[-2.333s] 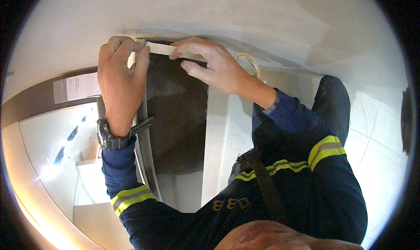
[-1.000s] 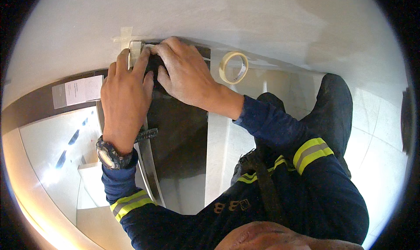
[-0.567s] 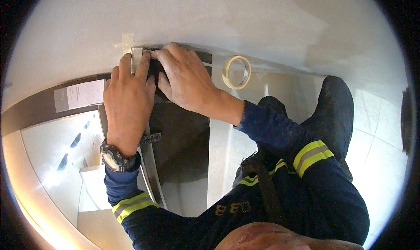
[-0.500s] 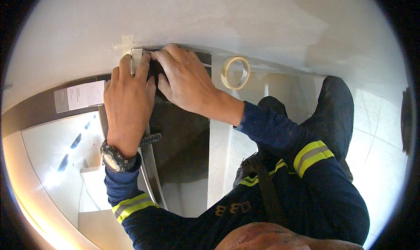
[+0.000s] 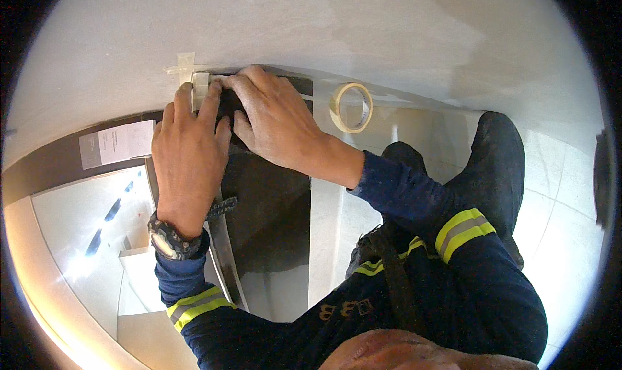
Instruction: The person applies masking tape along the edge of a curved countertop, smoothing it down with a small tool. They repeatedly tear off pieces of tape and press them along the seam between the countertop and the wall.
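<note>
An indoor work site, its exact kind unclear: pale floor tiles (image 5: 560,231), plain wall (image 5: 291,20), tape roll (image 5: 335,107), reflective-striped workwear (image 5: 499,286).

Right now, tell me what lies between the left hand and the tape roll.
In the head view, the right hand lies between the left hand and the tape roll; beyond it, a pale strip shows beside the roll.

Can see rows of fine print (image 5: 115,143) on the pale label (image 5: 133,141), spanning the brown board (image 5: 52,167) nearly from upper to lower edge; too small to read. Can also spot brownish-orange lettering (image 5: 345,310) with a small outlined emblem (image 5: 366,306) on the chest of the navy shirt (image 5: 453,299), and faint dark marks inside the yellowish tape roll (image 5: 335,111), too blurred to read.
</note>
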Tool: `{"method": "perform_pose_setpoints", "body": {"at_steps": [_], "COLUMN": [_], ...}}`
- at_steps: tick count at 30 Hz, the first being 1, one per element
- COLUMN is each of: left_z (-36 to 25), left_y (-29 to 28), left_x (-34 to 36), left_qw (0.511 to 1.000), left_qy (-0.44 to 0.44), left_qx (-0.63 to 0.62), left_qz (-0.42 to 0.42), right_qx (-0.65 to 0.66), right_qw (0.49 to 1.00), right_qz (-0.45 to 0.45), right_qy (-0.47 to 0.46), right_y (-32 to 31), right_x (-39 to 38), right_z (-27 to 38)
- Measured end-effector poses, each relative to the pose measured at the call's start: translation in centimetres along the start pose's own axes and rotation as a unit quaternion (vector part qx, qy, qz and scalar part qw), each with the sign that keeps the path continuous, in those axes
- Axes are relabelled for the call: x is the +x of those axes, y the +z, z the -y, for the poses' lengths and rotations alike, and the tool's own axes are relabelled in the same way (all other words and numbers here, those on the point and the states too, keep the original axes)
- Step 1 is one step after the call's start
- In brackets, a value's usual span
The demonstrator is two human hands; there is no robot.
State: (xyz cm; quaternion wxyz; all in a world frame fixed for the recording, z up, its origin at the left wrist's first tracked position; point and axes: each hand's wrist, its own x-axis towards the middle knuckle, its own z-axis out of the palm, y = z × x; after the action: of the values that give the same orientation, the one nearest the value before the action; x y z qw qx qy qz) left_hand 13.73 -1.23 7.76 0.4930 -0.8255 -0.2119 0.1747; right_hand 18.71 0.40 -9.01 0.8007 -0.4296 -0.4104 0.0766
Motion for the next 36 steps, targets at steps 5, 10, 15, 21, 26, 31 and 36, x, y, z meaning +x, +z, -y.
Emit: {"method": "perform_pose_setpoints", "body": {"at_steps": [5, 10, 15, 21, 26, 31, 36], "left_z": [0.2, 0.3, 0.3, 0.1, -0.2, -1.0, -1.1], "left_y": [0.2, 0.4, 0.6, 0.8, 1.2, 0.9, 0.2], "left_x": [0.0, 0.3, 0.6, 0.4, 0.7, 0.4, 0.6], "left_qw": [1.0, 1.0, 1.0, 0.999, 0.999, 0.998, 0.998], "left_qy": [-0.018, -0.011, -0.014, -0.007, -0.018, -0.04, -0.033], "left_qx": [-0.014, -0.003, 0.008, 0.03, 0.017, 0.002, -0.013], "left_qz": [0.017, 0.012, 0.027, -0.009, -0.036, -0.04, -0.042], "right_qx": [0.002, 0.0, -0.027, -0.07, -0.089, 0.007, 0.063], "right_qw": [1.0, 1.0, 0.999, 0.996, 0.993, 0.999, 0.998], "right_qz": [-0.018, -0.014, -0.013, -0.004, 0.045, 0.046, 0.003], "right_qy": [-0.013, -0.007, -0.028, -0.06, -0.057, 0.023, 0.005], "right_y": [0.3, 0.2, 0.1, -1.8, -4.0, -3.7, -2.7], "right_x": [0.1, 0.2, -0.2, -2.4, -3.5, -3.4, -1.8], "right_z": [0.1, 0.4, -0.3, -2.3, -5.3, -4.9, -3.1]}}
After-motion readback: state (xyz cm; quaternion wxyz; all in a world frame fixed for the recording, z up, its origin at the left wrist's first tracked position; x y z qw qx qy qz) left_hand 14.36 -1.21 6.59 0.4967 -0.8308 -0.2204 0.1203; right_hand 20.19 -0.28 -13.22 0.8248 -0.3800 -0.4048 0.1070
